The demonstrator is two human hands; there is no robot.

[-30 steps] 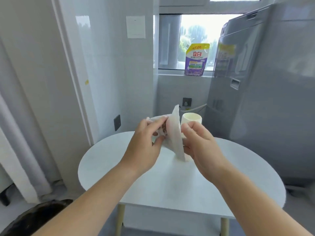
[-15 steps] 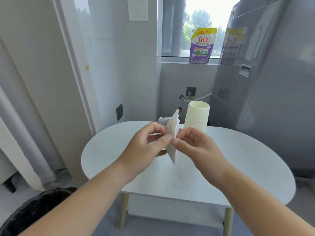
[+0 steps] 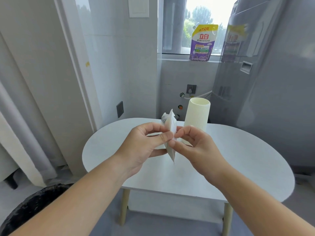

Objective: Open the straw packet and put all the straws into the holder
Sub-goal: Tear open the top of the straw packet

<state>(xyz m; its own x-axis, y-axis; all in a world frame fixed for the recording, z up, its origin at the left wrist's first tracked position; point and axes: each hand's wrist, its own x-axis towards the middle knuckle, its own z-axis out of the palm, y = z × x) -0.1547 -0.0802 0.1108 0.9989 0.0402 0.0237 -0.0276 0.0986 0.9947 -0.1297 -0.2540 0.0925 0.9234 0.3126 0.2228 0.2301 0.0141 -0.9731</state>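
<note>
Both hands are meeting above the white oval table (image 3: 238,159) and pinching the straw packet (image 3: 171,124) between them. The left hand (image 3: 143,147) is gripping its near edge with curled thumb and forefinger. The right hand (image 3: 196,147) is pinching the same edge from the other side, its fingertips nearly touching the left's. The packet is standing edge-on, top poking above the pinch, lower corner hanging below it, clear of the tabletop. Just behind the right knuckles the ribbed cream holder (image 3: 197,114) is standing upright. Far beyond the grip, a purple detergent pouch (image 3: 202,43) is sitting on the windowsill.
</note>
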